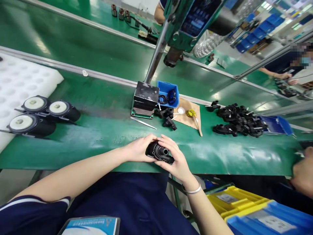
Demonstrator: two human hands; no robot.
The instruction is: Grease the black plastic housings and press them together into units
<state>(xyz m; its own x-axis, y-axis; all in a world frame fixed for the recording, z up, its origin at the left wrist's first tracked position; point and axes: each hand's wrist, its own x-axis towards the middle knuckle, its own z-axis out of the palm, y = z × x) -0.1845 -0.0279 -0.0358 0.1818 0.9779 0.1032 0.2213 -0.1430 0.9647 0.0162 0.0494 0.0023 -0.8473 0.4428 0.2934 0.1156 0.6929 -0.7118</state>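
Observation:
Near the front edge of the green bench, a black plastic pump housing (pixel 160 152) with a round spout is gripped between both hands. My left hand (pixel 139 149) closes on its left side, thumb and fingers against the body. From the right, my right hand (pixel 174 156) wraps over its top and side. Just beyond the hands lies a thin metal strip (pixel 143 123), and black plastic parts (pixel 168 118) with white sticks lie to its right. Part of the housing is hidden by my fingers.
A press stand (pixel 146 98) rises behind the hands, beside a blue bin (pixel 168 94). Cardboard (pixel 187 114) holds a yellow-topped pot (pixel 190 113) and a brush. Black cylinders (pixel 36 125) stand left near white foam (pixel 26 75); black housings (pixel 238 119) pile right. Another person's hand (pixel 304 171) is far right.

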